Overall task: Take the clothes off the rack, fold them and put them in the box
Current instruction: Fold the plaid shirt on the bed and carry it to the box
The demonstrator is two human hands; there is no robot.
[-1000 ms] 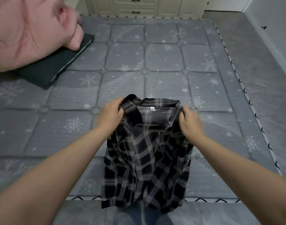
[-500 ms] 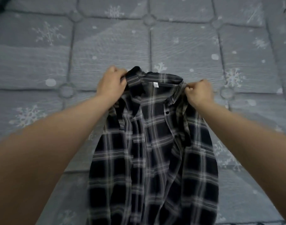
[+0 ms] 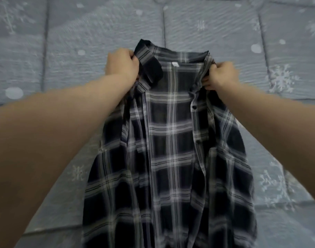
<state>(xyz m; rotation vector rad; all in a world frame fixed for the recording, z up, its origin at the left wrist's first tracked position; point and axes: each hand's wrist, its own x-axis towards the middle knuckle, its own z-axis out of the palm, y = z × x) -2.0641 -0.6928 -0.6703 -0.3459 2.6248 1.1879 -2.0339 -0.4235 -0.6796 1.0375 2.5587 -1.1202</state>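
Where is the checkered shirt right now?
The checkered shirt is mid-view, held at its shoulders by the left hand and right hand, over the snowflake mattress.

One head-worn view, angled steeply down.
You look from close above both forearms onto the quilted mattress (image 3: 106,33); no second view overlaps it.

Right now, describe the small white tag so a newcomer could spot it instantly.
Start at the grey snowflake mattress. On it is a dark plaid shirt held at the collar by both hands. The white tag sits inside the collar, the only plain white patch there.
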